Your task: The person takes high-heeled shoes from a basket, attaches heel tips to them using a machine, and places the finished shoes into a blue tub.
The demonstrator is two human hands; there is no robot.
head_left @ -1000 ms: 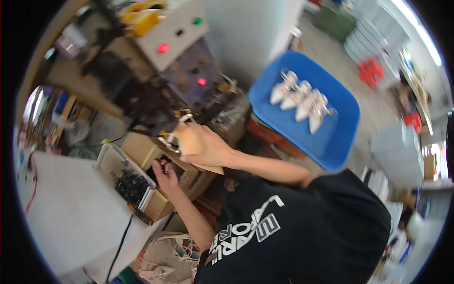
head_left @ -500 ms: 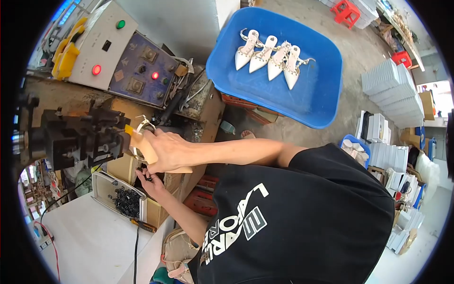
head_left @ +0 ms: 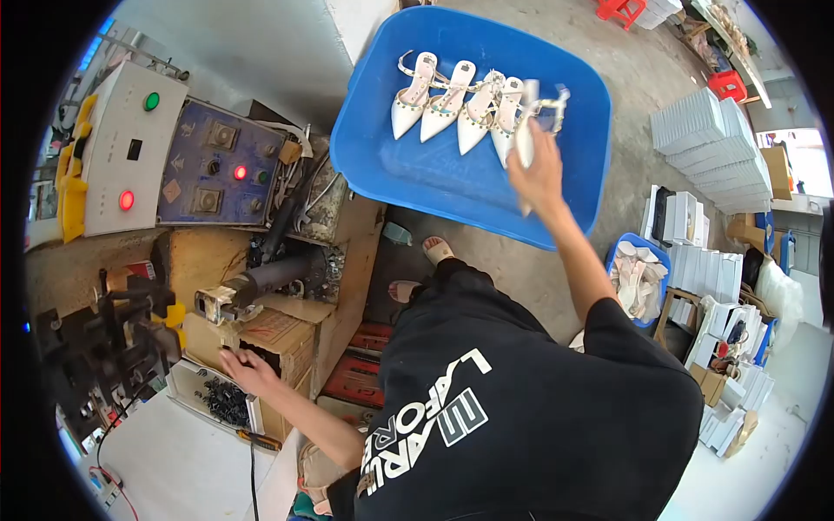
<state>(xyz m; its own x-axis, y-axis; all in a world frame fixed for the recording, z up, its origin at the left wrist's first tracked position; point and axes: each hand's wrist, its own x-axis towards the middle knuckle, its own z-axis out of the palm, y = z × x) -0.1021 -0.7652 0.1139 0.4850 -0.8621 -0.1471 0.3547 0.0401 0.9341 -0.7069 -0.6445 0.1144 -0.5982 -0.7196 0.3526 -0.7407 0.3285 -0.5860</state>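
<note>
The big blue tub at 12 o'clock has 4 white shoes in a row and bare room by its 6 o'clock rim. At 8 o'clock, a pale bin holds tiny black bits. The right hand grips 1 blurry shoe at the row's 3 o'clock end. The left hand curls by the bin's edge; I can't tell if it pinches anything.

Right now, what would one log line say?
right hand: holding white shoe, over blue tub | left hand: near black pieces, grip unclear | four other white shoes: in tub
</note>
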